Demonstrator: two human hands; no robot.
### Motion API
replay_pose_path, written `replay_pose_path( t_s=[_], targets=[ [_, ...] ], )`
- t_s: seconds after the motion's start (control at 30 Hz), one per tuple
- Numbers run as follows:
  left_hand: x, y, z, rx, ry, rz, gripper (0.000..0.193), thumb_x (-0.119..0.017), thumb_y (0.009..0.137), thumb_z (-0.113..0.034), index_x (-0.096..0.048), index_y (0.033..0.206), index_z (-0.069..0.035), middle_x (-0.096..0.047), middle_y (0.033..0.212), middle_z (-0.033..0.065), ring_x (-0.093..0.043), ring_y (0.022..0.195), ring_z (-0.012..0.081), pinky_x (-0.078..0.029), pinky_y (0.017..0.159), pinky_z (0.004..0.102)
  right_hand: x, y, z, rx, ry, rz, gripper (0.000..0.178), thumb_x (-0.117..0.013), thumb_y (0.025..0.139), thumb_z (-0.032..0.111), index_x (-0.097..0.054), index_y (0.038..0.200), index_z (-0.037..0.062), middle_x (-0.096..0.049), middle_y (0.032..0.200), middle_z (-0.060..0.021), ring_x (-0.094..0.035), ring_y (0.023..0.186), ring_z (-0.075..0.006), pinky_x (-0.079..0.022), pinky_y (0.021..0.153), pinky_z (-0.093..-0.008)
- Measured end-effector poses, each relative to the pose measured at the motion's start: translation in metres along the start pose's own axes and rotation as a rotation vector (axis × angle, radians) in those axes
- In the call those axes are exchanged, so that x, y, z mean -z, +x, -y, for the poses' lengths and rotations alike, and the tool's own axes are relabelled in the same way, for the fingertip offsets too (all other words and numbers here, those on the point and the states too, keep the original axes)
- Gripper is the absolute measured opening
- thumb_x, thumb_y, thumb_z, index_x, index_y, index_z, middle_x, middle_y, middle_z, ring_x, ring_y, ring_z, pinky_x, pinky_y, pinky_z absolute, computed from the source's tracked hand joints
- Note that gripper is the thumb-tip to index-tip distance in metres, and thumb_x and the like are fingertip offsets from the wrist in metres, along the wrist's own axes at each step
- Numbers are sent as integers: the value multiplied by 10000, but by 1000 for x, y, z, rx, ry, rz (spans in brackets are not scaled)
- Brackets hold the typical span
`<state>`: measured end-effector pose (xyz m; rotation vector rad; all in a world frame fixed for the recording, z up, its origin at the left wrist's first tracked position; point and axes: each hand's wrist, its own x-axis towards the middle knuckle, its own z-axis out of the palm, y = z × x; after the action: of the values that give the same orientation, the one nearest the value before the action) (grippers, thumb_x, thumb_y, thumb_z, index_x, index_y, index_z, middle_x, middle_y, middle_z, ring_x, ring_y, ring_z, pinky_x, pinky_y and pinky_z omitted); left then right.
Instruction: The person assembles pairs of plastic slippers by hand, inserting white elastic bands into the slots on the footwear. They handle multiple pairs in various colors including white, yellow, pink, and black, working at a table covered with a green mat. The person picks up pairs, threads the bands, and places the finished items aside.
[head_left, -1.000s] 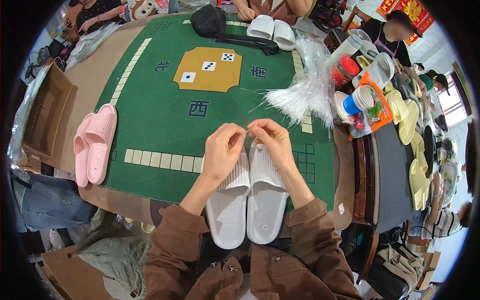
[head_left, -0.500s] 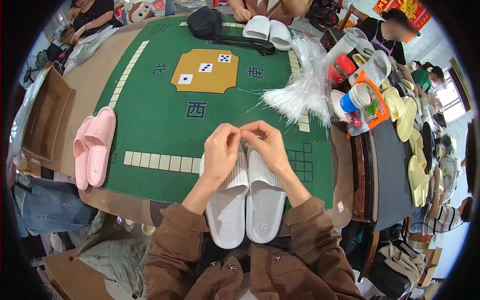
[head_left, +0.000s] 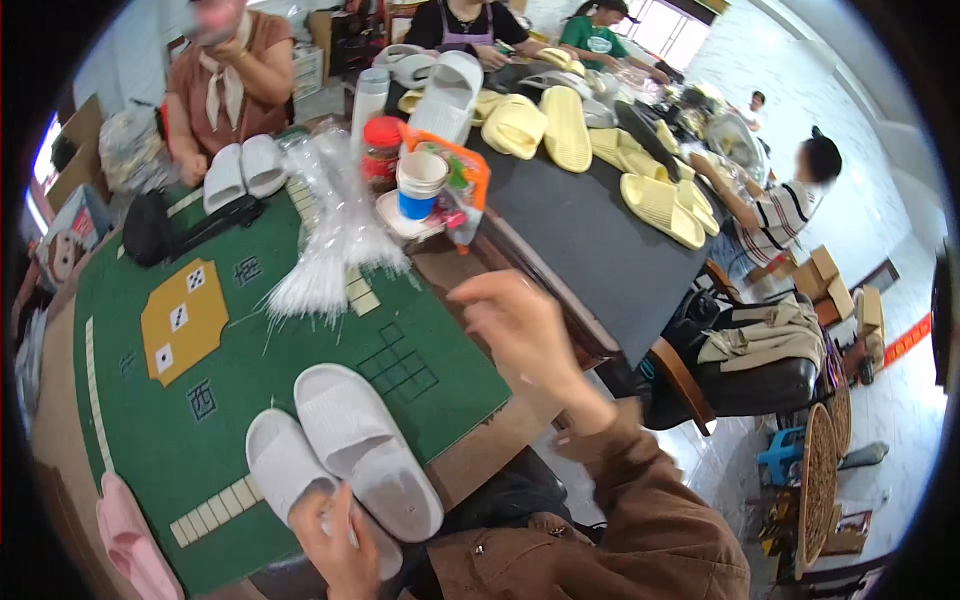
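A pair of light grey slippers [head_left: 340, 410] lies on the green table mat in front of me. My left hand [head_left: 335, 540] is at the heel part of the left slipper, fingers loosely bent and apart; whether they touch the sole I cannot tell. Above the table's right edge hovers my right hand [head_left: 525, 335], blurred by motion. Its fingers point left and look spread, with nothing visible in them. Beyond the slippers lies a bundle of thin clear plastic strips [head_left: 335, 240]. A pair of pink slippers [head_left: 130, 540] sits at the mat's near left.
A blue-and-white cup [head_left: 418, 190], a red-lidded jar [head_left: 381, 150] and an orange packet [head_left: 465, 180] stand beside the strips. Yellow slippers [head_left: 660, 208] cover the dark table [head_left: 600, 270]. White slippers [head_left: 243, 172] and a black bag [head_left: 150, 228] lie far left. Several people sit around.
My hands, pinched together over the slippers before, have parted: the right went up and rightward, the left came down to the left slipper. The view has turned to the right.
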<state>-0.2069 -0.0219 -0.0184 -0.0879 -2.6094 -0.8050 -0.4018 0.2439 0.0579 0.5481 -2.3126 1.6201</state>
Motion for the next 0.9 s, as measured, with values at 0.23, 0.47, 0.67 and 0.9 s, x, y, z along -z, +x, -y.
replay_pose_path(
  t_s=[0.23, 0.47, 0.67, 0.9],
  targets=[
    [-18, -15, -1, 38, 303, 172, 452, -593, 955, -320, -573, 1341, -86, -454, 1241, 280, -453, 1106, 442, -351, 958, 550, 279, 13, -177, -192, -537, -728, 367, -630, 903, 142, -592, 1246, 16, -622, 1169, -153, -604, 1089, -244, -463, 943, -343],
    [-59, 10, -6, 84, 391, 151, 465, -620, 925, -305, -542, 1269, -1, -440, 927, 221, -452, 907, 407, -377, 838, 522, 426, 49, -269, -220, -942, -758, 585, -614, 898, 337, -488, 1342, -22, -568, 1273, -261, -543, 1187, -377, -416, 1011, -409],
    [-22, -12, 37, 19, 545, 18, 402, -615, 926, -256, -575, 1193, 41, -490, 924, 240, -478, 898, 417, -389, 774, 522, 320, 54, -210, -442, -543, -331, 357, -635, 897, 312, -651, 1019, -23, -692, 928, -145, -654, 893, -228, -480, 782, -354],
    [67, -38, 119, 328, 491, 30, 272, -561, 915, -143, -647, 1127, 5, -575, 947, 267, -545, 908, 445, -449, 794, 498, 194, -27, -71, -367, -500, -49, 297, -701, 873, 220, -631, 943, -59, -673, 787, -131, -624, 736, -153, -500, 706, -308]
  ],
)
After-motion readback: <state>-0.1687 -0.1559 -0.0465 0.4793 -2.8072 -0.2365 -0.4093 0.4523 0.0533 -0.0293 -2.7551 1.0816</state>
